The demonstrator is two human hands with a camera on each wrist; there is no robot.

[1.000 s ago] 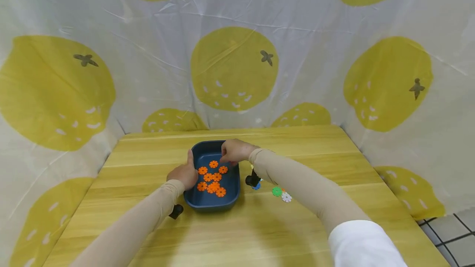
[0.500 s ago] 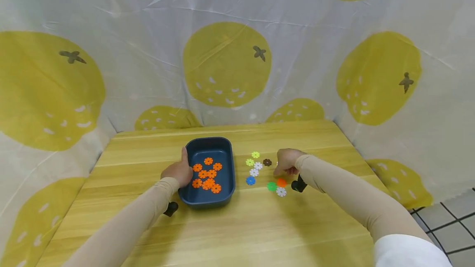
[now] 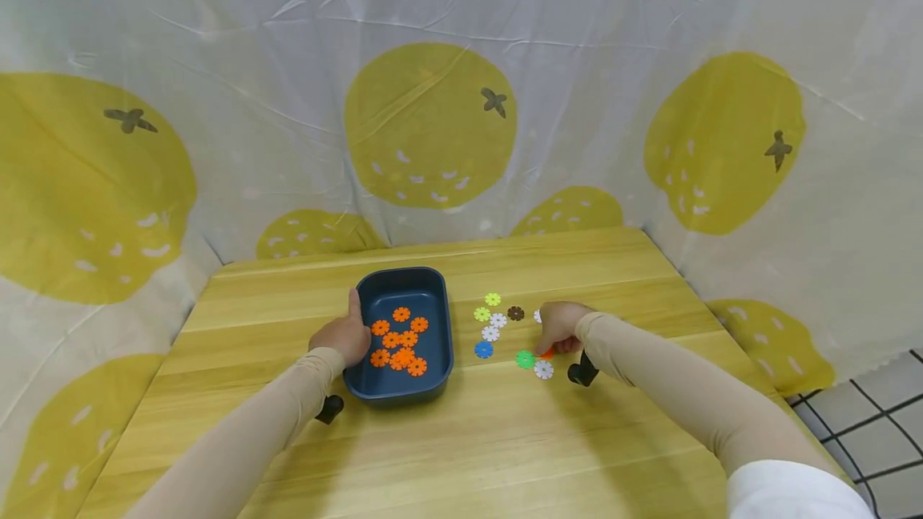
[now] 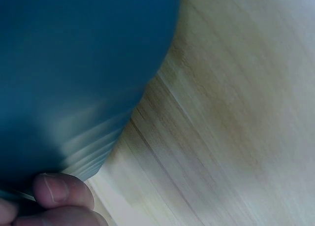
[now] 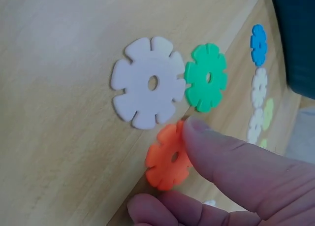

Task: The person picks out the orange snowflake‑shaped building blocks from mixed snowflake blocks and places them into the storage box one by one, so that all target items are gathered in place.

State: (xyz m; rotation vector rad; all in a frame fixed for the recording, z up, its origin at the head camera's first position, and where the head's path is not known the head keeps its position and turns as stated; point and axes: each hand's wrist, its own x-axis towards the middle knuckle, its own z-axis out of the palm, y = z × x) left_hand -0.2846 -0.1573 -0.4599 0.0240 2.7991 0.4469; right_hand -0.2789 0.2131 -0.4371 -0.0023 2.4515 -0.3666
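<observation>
My left hand [image 3: 344,339] grips the left side of a dark blue rectangular bin [image 3: 443,367], one finger stretched along its rim. In the left wrist view, curled fingers [image 4: 64,191] meet the bin's wall. Several orange notched plastic discs [image 3: 401,315], shaped like flowers, lie in the bin. To its right, my right hand [image 3: 564,325] pinches another orange disc [image 5: 167,159] on the table, thumb over one edge and fingertips by the lower edge. A green disc [image 5: 206,78] and a white disc [image 5: 147,83] lie beside it.
Between bin and right hand lie a blue disc [image 3: 484,350], a brown disc [image 3: 515,313], yellow-green discs [image 3: 493,299] and more white discs [image 3: 497,319]. All rest on a wood-grain table [image 3: 433,455]. A lemon-print curtain [image 3: 433,126] hangs around its back and sides.
My right hand has moved from over the bin rightward to the loose discs, then down onto the orange one. My left hand stays at the bin's side.
</observation>
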